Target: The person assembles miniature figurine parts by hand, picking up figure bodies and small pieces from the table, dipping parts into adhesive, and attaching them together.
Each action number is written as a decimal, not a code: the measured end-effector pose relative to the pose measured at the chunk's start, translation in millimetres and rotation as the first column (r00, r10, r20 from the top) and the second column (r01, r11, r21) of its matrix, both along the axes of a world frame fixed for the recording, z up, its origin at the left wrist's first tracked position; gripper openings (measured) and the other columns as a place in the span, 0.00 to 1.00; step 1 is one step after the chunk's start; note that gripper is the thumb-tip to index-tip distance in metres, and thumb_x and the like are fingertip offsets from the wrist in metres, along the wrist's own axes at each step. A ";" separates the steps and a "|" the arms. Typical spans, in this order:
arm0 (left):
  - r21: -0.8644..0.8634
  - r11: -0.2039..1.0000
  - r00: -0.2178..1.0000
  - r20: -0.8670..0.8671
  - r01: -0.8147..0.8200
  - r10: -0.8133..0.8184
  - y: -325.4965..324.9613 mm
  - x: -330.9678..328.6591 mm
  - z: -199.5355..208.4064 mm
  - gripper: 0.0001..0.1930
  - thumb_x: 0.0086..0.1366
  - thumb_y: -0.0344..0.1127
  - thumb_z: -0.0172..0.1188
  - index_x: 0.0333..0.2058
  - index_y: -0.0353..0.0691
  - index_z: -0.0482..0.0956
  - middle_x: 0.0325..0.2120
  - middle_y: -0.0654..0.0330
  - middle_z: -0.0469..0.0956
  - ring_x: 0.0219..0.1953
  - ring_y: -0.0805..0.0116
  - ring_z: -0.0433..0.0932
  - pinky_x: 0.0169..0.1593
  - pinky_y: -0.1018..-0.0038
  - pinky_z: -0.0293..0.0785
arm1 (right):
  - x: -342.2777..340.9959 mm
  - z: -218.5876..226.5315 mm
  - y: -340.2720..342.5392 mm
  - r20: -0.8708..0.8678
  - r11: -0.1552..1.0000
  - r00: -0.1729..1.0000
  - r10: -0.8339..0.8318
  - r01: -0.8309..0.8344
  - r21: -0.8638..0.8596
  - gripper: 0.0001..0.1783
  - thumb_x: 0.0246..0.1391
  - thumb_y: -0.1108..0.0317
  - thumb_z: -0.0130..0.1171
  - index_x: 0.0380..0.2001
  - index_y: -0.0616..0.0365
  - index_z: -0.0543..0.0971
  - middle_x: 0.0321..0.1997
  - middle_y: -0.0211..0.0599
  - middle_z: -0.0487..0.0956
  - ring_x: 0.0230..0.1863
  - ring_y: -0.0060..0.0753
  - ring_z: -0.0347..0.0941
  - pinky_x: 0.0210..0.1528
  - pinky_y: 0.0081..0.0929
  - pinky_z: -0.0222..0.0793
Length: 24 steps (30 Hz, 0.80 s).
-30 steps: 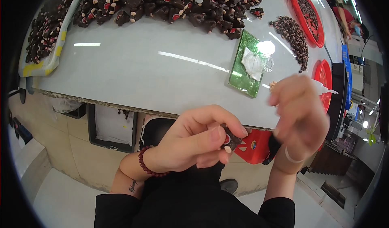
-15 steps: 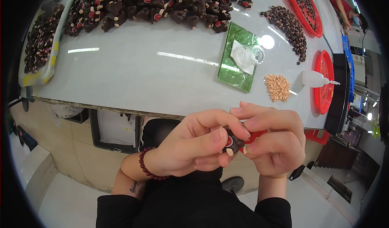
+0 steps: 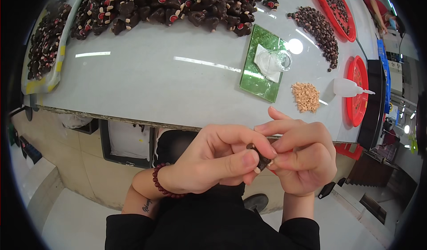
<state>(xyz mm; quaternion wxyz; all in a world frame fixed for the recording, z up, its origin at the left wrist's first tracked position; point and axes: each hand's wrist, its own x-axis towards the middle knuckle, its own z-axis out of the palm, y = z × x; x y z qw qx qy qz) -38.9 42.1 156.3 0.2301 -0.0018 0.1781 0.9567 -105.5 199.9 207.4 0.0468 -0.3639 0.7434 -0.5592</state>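
Observation:
My left hand [image 3: 218,163] and my right hand [image 3: 302,159] meet just below the table's front edge, fingertips pressed together. Between them sits a small dark brown piece [image 3: 261,157] with a pale bit at its lower end. My left thumb and forefinger pinch it, and my right fingertips touch it from the right. A bead bracelet [image 3: 161,185] circles my left wrist. Most of the piece is hidden by my fingers.
On the grey table [image 3: 147,83] lie a heap of dark brown pieces [image 3: 169,5], a green mat [image 3: 260,65] with a clear cup [image 3: 276,61], a small tan pile [image 3: 306,96], a white squeeze bottle [image 3: 349,88], a line of dark beads [image 3: 320,30] and red trays [image 3: 356,92].
My right hand came down from the table's edge and closed in against my left hand. Both hands now pinch the small dark piece together.

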 end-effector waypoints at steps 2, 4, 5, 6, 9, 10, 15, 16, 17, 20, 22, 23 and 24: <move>0.017 1.000 1.000 -0.004 -0.001 0.001 -2.1 -0.9 -1.2 0.11 0.66 0.35 0.52 0.43 0.37 0.75 0.19 0.63 0.73 0.15 0.86 0.58 0.18 0.87 0.51 | -2.6 -2.0 -0.1 0.004 1.000 1.000 0.029 -0.029 -0.009 0.11 0.36 0.79 0.68 0.24 0.59 0.75 0.31 0.39 0.77 0.39 0.47 0.78 0.50 0.46 0.71; 0.058 0.995 0.995 0.046 0.084 -0.087 -8.6 -2.7 -1.0 0.10 0.63 0.37 0.57 0.34 0.35 0.74 0.21 0.59 0.71 0.20 0.77 0.66 0.19 0.84 0.57 | -9.0 -0.9 1.0 0.002 0.998 0.998 0.057 -0.057 -0.016 0.10 0.36 0.79 0.67 0.23 0.60 0.75 0.30 0.38 0.76 0.39 0.47 0.78 0.49 0.45 0.72; 0.059 0.995 0.995 0.040 0.084 -0.086 -10.8 -1.3 -1.9 0.10 0.63 0.37 0.57 0.34 0.35 0.74 0.21 0.59 0.71 0.20 0.77 0.66 0.19 0.84 0.57 | -14.3 1.6 4.1 0.005 0.996 0.998 0.062 -0.062 -0.061 0.09 0.38 0.80 0.66 0.24 0.60 0.76 0.29 0.38 0.77 0.37 0.46 0.78 0.46 0.43 0.72; 0.087 0.994 0.997 0.025 0.066 -0.069 -10.6 -1.0 -0.5 0.10 0.63 0.37 0.56 0.35 0.35 0.73 0.21 0.59 0.70 0.19 0.78 0.65 0.19 0.84 0.57 | -21.4 9.1 10.3 0.001 0.993 0.998 0.060 -0.059 -0.101 0.08 0.39 0.80 0.64 0.25 0.61 0.76 0.29 0.38 0.77 0.36 0.45 0.78 0.44 0.41 0.73; 0.169 0.985 0.999 -0.043 -0.025 0.033 -7.9 -2.6 -5.2 0.11 0.65 0.35 0.53 0.40 0.34 0.71 0.22 0.61 0.71 0.19 0.82 0.63 0.19 0.86 0.53 | -63.3 18.6 44.8 -0.369 0.894 0.831 -0.416 0.447 -0.001 0.06 0.45 0.78 0.60 0.30 0.64 0.77 0.29 0.40 0.78 0.32 0.39 0.77 0.37 0.34 0.73; 0.225 0.970 0.990 -0.082 -0.095 0.116 -8.4 -2.5 -8.2 0.12 0.66 0.33 0.50 0.44 0.33 0.70 0.23 0.62 0.72 0.18 0.85 0.61 0.19 0.87 0.50 | -83.9 12.8 55.2 -0.528 0.809 0.701 -0.479 0.586 0.044 0.06 0.47 0.76 0.58 0.32 0.64 0.77 0.30 0.40 0.78 0.31 0.36 0.76 0.36 0.32 0.73; 0.200 0.978 0.992 -0.095 -0.057 0.078 -9.1 -0.2 -9.5 0.12 0.66 0.35 0.50 0.44 0.33 0.70 0.24 0.62 0.72 0.19 0.84 0.59 0.19 0.86 0.50 | -130.1 -14.3 72.5 -0.642 0.559 0.726 -0.249 0.648 0.517 0.06 0.50 0.76 0.53 0.32 0.63 0.76 0.30 0.42 0.77 0.30 0.38 0.75 0.33 0.29 0.70; 0.223 0.975 0.995 -0.090 -0.018 0.038 -8.2 0.5 -12.0 0.12 0.66 0.36 0.50 0.43 0.33 0.70 0.24 0.62 0.71 0.18 0.84 0.58 0.19 0.86 0.50 | -135.4 -20.4 75.7 -0.643 0.561 0.725 -0.247 0.648 0.514 0.06 0.50 0.76 0.53 0.32 0.63 0.76 0.30 0.42 0.77 0.30 0.38 0.75 0.33 0.29 0.70; 0.245 0.969 0.996 -0.084 0.022 -0.002 -7.3 0.8 -13.9 0.12 0.67 0.36 0.50 0.43 0.34 0.70 0.24 0.62 0.71 0.18 0.84 0.57 0.19 0.86 0.49 | -140.0 -25.8 78.7 -0.660 0.527 0.719 -0.219 0.656 0.540 0.06 0.49 0.76 0.53 0.32 0.63 0.76 0.31 0.43 0.77 0.30 0.39 0.75 0.34 0.31 0.70; 0.282 0.959 0.998 -0.057 0.025 -0.010 -6.9 0.9 -17.0 0.12 0.67 0.37 0.50 0.42 0.34 0.70 0.23 0.62 0.71 0.17 0.84 0.55 0.19 0.85 0.49 | -147.7 -35.4 80.9 -0.694 0.487 0.700 -0.169 0.671 0.558 0.05 0.48 0.77 0.52 0.30 0.63 0.76 0.31 0.44 0.77 0.30 0.41 0.75 0.34 0.33 0.69; 0.267 0.963 0.999 -0.050 0.015 -0.002 -9.8 1.5 -18.6 0.12 0.67 0.37 0.50 0.42 0.34 0.70 0.23 0.62 0.71 0.17 0.84 0.55 0.19 0.85 0.49 | -148.9 -35.7 80.1 -0.711 0.493 0.688 -0.144 0.673 0.552 0.05 0.48 0.77 0.51 0.30 0.63 0.75 0.31 0.43 0.77 0.30 0.40 0.75 0.34 0.34 0.69; 0.255 0.967 0.999 -0.043 0.007 0.004 -10.7 1.6 -19.0 0.12 0.67 0.37 0.50 0.42 0.34 0.70 0.23 0.62 0.71 0.17 0.84 0.55 0.19 0.85 0.49 | -146.8 -33.0 79.3 -0.632 0.552 0.754 -0.180 0.609 0.570 0.05 0.48 0.78 0.51 0.30 0.63 0.75 0.30 0.43 0.77 0.29 0.39 0.75 0.33 0.32 0.69; 0.255 0.967 0.999 -0.043 0.008 0.003 -10.7 1.0 -18.6 0.12 0.67 0.37 0.50 0.42 0.34 0.70 0.23 0.62 0.71 0.17 0.84 0.55 0.19 0.85 0.49 | -143.7 -29.2 78.3 -0.546 0.609 0.812 -0.207 0.543 0.578 0.05 0.48 0.78 0.51 0.30 0.64 0.76 0.30 0.42 0.77 0.28 0.37 0.74 0.31 0.31 0.69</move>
